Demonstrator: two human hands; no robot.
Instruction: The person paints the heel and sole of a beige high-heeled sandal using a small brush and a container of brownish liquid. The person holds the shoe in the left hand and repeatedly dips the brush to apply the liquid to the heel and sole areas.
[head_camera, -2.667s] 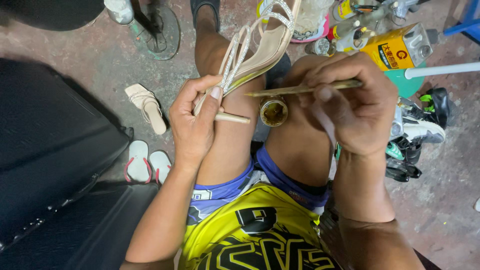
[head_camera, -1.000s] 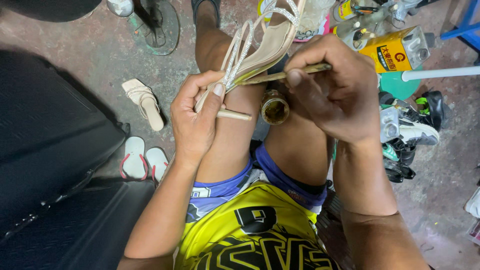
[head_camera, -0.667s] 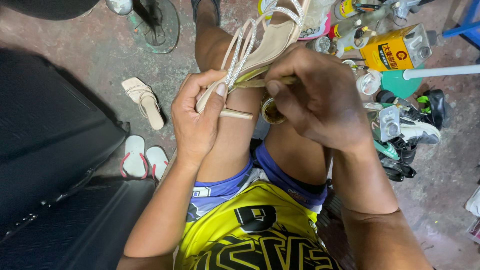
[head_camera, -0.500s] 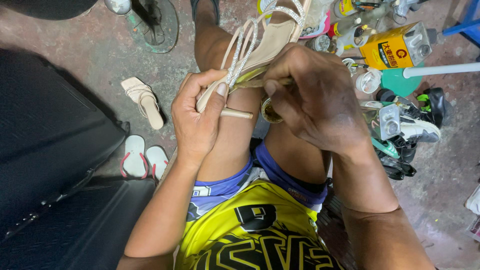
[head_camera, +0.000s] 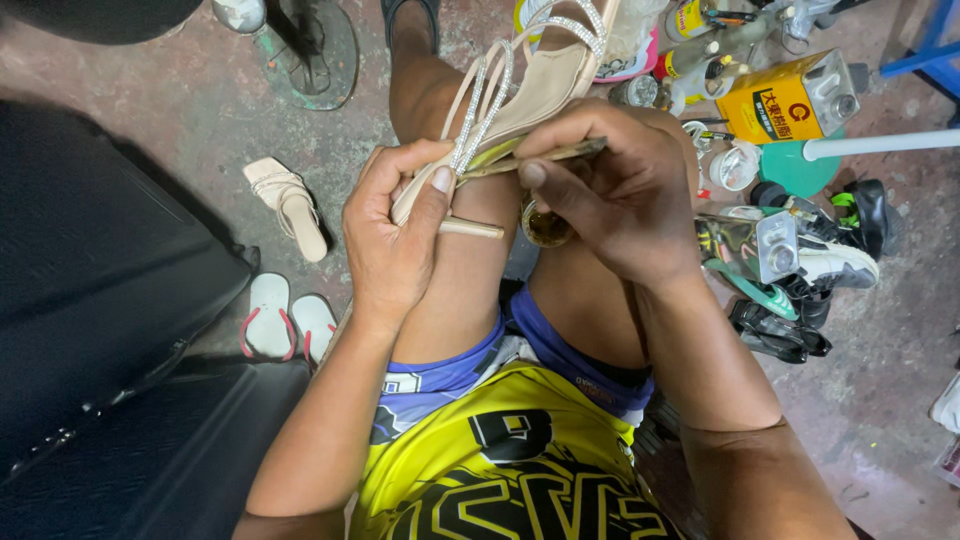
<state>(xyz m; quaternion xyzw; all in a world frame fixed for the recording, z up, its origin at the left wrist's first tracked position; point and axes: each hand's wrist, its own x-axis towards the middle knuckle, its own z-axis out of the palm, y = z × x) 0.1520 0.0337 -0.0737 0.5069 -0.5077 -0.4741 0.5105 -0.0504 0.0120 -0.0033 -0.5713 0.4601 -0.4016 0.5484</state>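
Lots of clutter around here. A beige sandal (head_camera: 287, 205) lies on the stained concrete floor (head_camera: 180, 110), with a pair of white flip-flops with red straps (head_camera: 290, 325) just below it, right by a big black case (head_camera: 100, 330). Up top there's a dark green flip-flop (head_camera: 318, 50). On the other side, a yellow tin can (head_camera: 795, 100) sits tilted next to a green funnel-like thing (head_camera: 795, 170) with a white pipe (head_camera: 880, 146) across it. Near that, a small white cup (head_camera: 738, 167) and a couple of bottles (head_camera: 700, 70). Lower down, a heap of sneakers (head_camera: 800, 265), black, white and green. A blue stool leg (head_camera: 930, 45) pokes in at the corner.
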